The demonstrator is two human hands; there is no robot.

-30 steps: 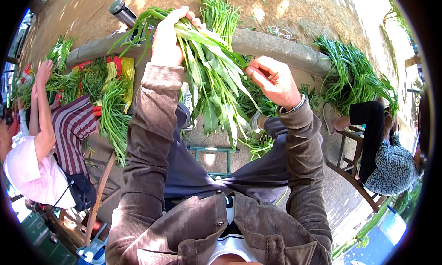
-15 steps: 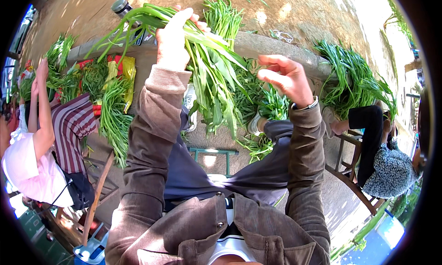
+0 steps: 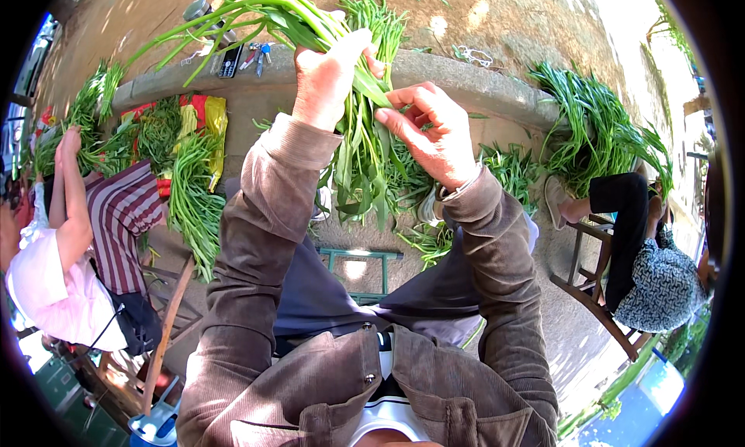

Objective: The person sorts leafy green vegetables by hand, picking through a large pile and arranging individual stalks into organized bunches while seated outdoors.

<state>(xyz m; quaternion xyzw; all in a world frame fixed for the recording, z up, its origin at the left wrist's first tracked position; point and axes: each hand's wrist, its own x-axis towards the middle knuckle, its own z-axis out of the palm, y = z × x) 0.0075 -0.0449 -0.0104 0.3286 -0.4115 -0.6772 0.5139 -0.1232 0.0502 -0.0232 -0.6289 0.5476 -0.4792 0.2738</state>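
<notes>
My left hand [image 3: 330, 82] is closed round the middle of a bunch of water spinach [image 3: 358, 144], held up before me over the kerb. Long pale stems arch out to the left of that fist, while the leafy ends hang down below it. At the bunch's right side my right hand [image 3: 431, 136] pinches a leaf between thumb and forefinger, its other fingers curled. Behind my hands, another upright bunch of greens [image 3: 380, 24] lies beyond the kerb. Loose leaves [image 3: 508, 171] lie on the ground near my shoes, partly hidden by my right arm.
A low kerb [image 3: 497, 90] curves across ahead. A phone [image 3: 230, 60], keys [image 3: 262, 57] and a flask [image 3: 198, 11] sit at its left. Heaped greens [image 3: 590, 129] lie at right, more greens [image 3: 190, 199] at left. Seated people [image 3: 58, 272] flank me on both sides.
My left hand has shifted right with the bunch, uncovering the phone and keys. My right hand has come left and down from open air and now pinches a leaf.
</notes>
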